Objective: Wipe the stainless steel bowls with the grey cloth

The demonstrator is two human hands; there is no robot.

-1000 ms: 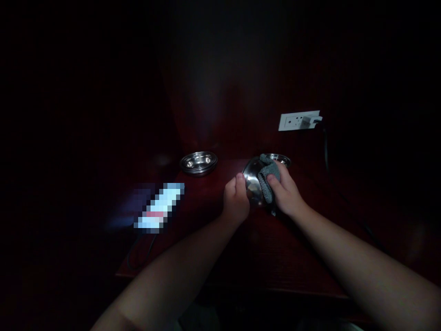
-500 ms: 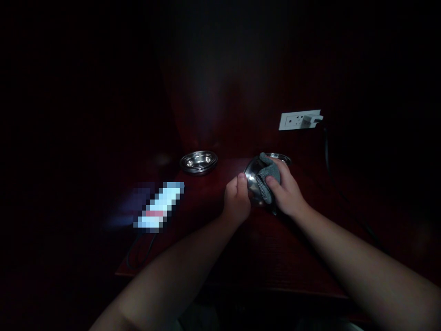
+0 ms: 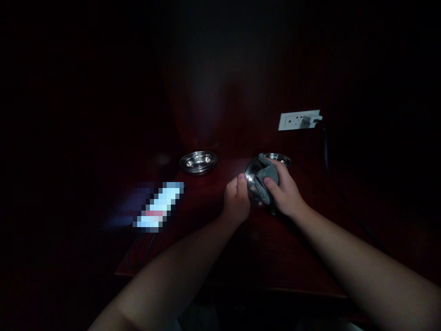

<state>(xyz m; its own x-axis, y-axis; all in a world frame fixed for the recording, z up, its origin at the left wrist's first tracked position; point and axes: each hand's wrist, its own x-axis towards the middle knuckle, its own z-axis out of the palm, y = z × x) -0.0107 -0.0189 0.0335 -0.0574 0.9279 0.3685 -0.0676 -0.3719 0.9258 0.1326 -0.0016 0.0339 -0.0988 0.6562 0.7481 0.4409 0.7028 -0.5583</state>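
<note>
One left hand (image 3: 237, 200) curled on metal bowl (image 3: 251, 181), right hand (image 3: 286, 192) clasping cloth (image 3: 270, 172)

Dim, edges near black; 1 pixelated rectangle (image 3: 160, 206), probably a screen, glows.

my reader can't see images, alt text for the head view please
A person's left hand grips a shiny metal bowl while the right hand holds a grey cloth against it, at a dark red table. Stacked metal dishes and a lit, pixelated screen lie to the left, another metal dish behind the right hand; a plug sits in a white wall socket.
</note>
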